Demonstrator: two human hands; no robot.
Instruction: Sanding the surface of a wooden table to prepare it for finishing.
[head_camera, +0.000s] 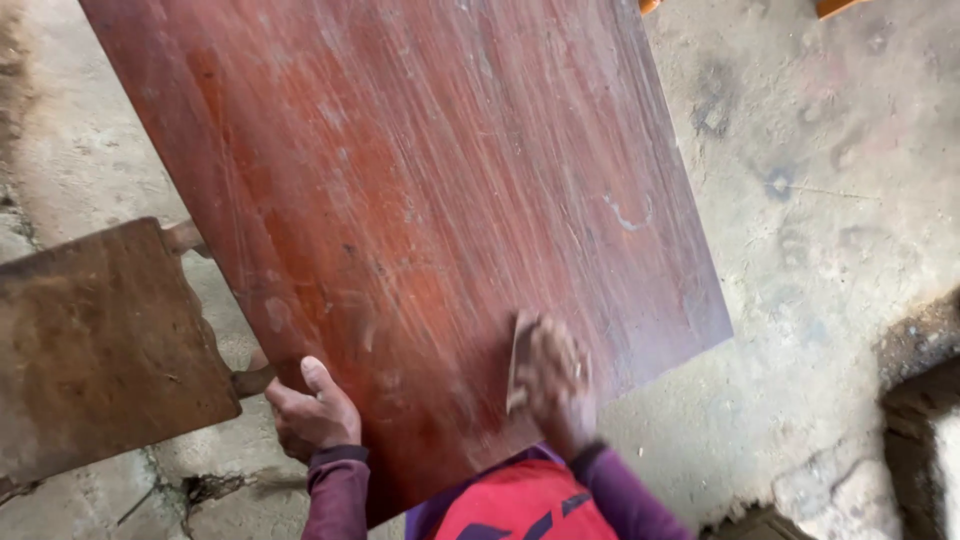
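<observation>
You are leaning over a large reddish-brown wooden panel that is lying tilted across the middle of the view, its near edge reaching down toward your red and purple top. Your left hand is gripping the panel's near left edge, thumb lying up on the top face and fingers curling underneath, so the hand is clamped on the wood. Your right hand is pressing flat on the panel's surface near its lower right corner, the fingers blurring with motion; it is closing over a small pale piece of sandpaper, whose left edge is showing just beside the knuckles. The panel's finish is showing pale streaks and scuffs running along its length, with a curved whitish mark sitting toward the right edge. To the left, a darker, worn wooden board is resting just beside the panel's left edge, close to your left hand. Beneath everything, a dusty grey concrete floor is spreading out on both sides, and a rough broken patch is darkening the far right.
</observation>
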